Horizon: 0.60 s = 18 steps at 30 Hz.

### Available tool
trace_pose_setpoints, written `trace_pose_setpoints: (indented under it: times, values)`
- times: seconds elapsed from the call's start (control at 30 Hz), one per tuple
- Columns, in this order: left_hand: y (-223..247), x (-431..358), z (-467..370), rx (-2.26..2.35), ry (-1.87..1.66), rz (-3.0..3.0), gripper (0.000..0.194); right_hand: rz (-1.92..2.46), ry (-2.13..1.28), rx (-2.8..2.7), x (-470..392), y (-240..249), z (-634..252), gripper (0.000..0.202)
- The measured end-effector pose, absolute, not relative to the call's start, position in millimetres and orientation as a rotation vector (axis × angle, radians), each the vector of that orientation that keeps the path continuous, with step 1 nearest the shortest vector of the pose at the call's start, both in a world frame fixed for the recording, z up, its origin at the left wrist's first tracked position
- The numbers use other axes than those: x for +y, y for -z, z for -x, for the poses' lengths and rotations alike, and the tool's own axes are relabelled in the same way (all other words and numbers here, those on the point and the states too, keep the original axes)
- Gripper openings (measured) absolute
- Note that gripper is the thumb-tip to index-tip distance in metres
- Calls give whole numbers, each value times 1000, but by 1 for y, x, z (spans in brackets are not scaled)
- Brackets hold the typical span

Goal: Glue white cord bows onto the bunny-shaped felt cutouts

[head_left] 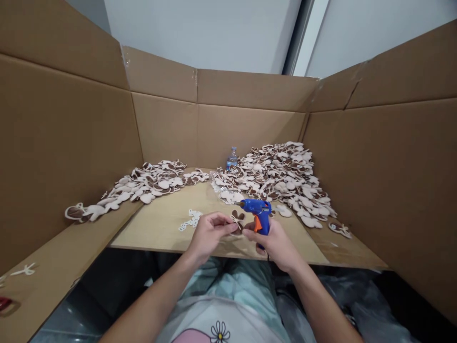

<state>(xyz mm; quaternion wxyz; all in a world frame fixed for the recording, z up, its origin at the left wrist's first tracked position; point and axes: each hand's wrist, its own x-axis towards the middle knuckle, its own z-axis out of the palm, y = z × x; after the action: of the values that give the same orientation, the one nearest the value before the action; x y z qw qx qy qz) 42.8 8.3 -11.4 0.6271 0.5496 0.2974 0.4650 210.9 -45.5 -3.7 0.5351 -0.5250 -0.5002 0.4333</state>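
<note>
Over the front of the board, my left hand [213, 232] pinches a small brown fabric bunny-shaped piece [237, 227] with a cream bow on it. A blue hot glue gun [260, 213] with an orange trigger is gripped in my right hand [276, 240], its nozzle pointing left above the bunny piece. The thumb and a finger of that hand also reach the piece's right edge. White small loose parts [190, 219] lie on the board just left of my hands; their exact kind is too small to make out.
Brown-and-white fabric pieces form a large heap [285, 176] at right and a smaller heap [153, 181] at left. A plastic water bottle [232, 158] stands at the back. Tall cardboard walls [250, 114] enclose the board [157, 228]. A red object [4, 303] lies far left.
</note>
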Motion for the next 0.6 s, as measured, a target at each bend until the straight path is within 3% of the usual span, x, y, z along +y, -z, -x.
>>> trace_pose_setpoints:
  times: [0.2,0.4,0.6]
  values:
    - [8,-1,-44,584,-1019,-1191,16,1138,-1086,-1139,-51,1,-206,33]
    - [6,-7,-41,471,-931,-1126,10,1043,-1191,-1032,-57,-1,-204,46]
    - [2,-12,-38,458,-883,-1134,19,982,-1216,-973,-58,0,-200,51]
